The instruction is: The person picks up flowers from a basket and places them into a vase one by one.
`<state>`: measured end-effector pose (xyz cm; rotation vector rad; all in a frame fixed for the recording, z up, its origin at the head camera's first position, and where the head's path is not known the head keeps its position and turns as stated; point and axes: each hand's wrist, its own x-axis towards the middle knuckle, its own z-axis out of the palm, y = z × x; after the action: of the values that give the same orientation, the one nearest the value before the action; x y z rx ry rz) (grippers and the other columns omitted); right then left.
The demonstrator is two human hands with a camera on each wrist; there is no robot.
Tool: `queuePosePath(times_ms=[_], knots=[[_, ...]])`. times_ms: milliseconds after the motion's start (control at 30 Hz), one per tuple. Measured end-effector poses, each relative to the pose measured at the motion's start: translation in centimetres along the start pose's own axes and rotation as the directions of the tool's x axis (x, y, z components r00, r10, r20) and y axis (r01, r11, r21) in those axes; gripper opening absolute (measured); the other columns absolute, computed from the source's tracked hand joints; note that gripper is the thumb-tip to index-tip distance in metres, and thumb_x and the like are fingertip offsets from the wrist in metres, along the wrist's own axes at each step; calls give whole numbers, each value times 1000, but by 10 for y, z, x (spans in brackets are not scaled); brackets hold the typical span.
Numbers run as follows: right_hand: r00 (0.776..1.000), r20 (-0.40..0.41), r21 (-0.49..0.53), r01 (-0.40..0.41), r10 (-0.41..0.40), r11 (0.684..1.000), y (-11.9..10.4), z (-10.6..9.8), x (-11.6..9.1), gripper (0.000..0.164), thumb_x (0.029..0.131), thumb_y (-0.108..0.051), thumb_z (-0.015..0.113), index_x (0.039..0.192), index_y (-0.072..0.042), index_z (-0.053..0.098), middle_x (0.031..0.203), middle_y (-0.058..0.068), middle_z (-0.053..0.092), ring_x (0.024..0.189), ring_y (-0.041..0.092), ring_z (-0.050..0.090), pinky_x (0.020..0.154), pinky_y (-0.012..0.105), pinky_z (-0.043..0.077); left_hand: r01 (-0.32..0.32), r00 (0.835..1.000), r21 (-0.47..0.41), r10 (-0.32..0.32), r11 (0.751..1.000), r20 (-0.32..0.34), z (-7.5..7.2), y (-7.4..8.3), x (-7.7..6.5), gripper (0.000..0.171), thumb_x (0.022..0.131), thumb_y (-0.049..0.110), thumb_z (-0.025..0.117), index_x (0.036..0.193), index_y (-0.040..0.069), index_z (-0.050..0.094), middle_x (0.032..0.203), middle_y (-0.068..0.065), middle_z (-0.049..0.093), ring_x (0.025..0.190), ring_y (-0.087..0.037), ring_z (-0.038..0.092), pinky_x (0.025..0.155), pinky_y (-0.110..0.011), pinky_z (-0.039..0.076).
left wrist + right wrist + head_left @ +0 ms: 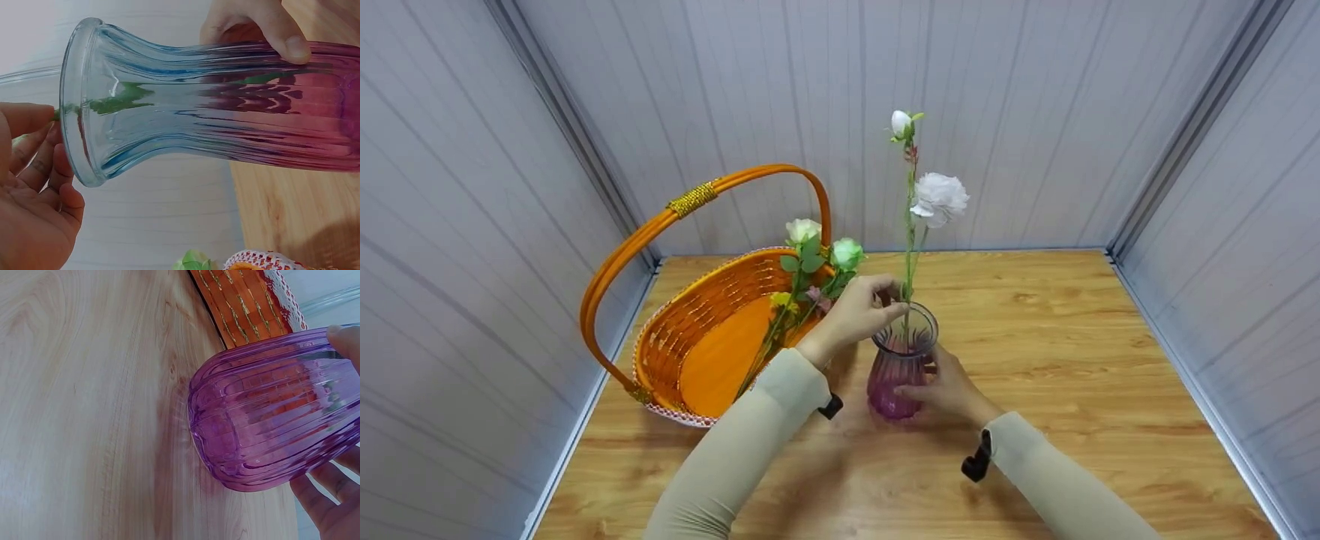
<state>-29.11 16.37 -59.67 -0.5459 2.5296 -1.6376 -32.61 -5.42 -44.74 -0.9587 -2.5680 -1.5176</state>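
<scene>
A ribbed glass vase [894,386], clear at the flared mouth and pink-purple toward the base, stands in the middle of the wooden table. My right hand [951,388] grips its side, thumb in front and fingers round the back. At the rim, my left hand [859,311] pinches a green flower stem [56,115] between thumb and forefinger; its other fingers are loosely bent beside the glass. Above the vase rise a white rosebud [901,124] and a full white carnation [940,199], their stems running down into the mouth. Where the stem ends sit inside is blurred by the glass.
Left of the vase stands an orange woven basket [720,352] with a tall arched handle [615,274]. Across its right side lie a cream rose [802,230], a pale green rose [847,254] and small yellow flowers [784,301]. Panelled walls [1035,127] enclose the table.
</scene>
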Motion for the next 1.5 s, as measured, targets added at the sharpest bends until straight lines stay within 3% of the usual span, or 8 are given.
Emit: queuePosePath(times_ms=[367, 767, 967, 1300, 1500], knots=[[1000, 3, 20, 2, -2, 1000, 0, 0, 1, 87, 85, -25, 95, 155, -6, 48, 143, 20, 66, 128, 40, 65, 108, 61, 57, 19, 1000, 1, -19, 1000, -2, -6, 3, -3, 31, 96, 6, 81, 126, -1, 76, 104, -13, 77, 81, -10, 60, 71, -23, 50], [1000, -3, 28, 5, -5, 1000, -2, 1, 0, 89, 84, -22, 96, 157, -8, 48, 144, 21, 65, 127, 40, 64, 109, 61, 56, 29, 999, 3, -29, 1000, -25, -15, 1, -10, 28, 97, 9, 81, 124, 1, 77, 104, -13, 76, 85, -13, 64, 75, -26, 54], [1000, -13, 17, 1, 0, 1000, -1, 2, 0, 91, 82, -21, 97, 157, -7, 48, 143, 20, 66, 127, 39, 65, 109, 60, 56, 46, 998, 28, -45, 999, -45, -27, -5, -17, 30, 98, 16, 83, 125, 4, 77, 105, -13, 75, 87, -15, 63, 76, -27, 52], [1000, -8, 34, 12, -12, 999, 0, 1, -1, 88, 84, -20, 96, 156, -6, 48, 143, 20, 66, 127, 38, 65, 109, 58, 57, 114, 992, 35, -112, 993, -65, -49, -15, -31, 29, 100, 13, 80, 128, 7, 76, 112, -14, 76, 92, -21, 65, 82, -34, 56], [1000, -6, 40, 18, -18, 999, 1, 1, 0, 87, 85, -19, 96, 156, -6, 48, 144, 20, 65, 127, 38, 64, 110, 58, 56, 138, 986, 22, -136, 990, -97, -62, -23, -40, 27, 98, 11, 82, 124, 7, 77, 106, -11, 76, 89, -19, 66, 80, -31, 56]])
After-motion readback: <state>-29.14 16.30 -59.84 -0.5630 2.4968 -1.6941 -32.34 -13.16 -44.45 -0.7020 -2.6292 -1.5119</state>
